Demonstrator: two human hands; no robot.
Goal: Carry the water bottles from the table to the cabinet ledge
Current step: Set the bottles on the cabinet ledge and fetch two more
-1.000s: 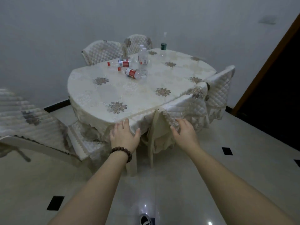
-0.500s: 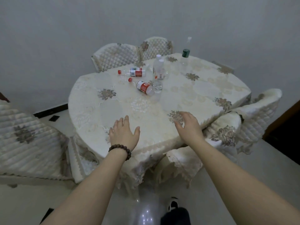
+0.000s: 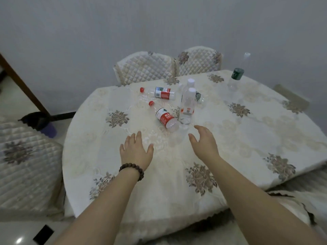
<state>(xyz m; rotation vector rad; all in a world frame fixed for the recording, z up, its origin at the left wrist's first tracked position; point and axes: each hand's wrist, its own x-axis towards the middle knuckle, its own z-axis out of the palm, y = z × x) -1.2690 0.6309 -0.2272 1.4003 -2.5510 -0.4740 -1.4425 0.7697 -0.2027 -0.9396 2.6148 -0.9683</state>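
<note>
reaching in over the round cloth-covered table point(image 3: 265, 138), both palms spread, nothing held.

left hand point(image 3: 136, 151) and right hand point(image 3: 205, 142) wide open, just short of the toppled red-labelled clear plastic bottle point(image 3: 165, 117); upright clear white-capped bottles point(image 3: 187, 105) right behind. best to grab mid-body, one per hand, without knocking the standing ones.
</note>
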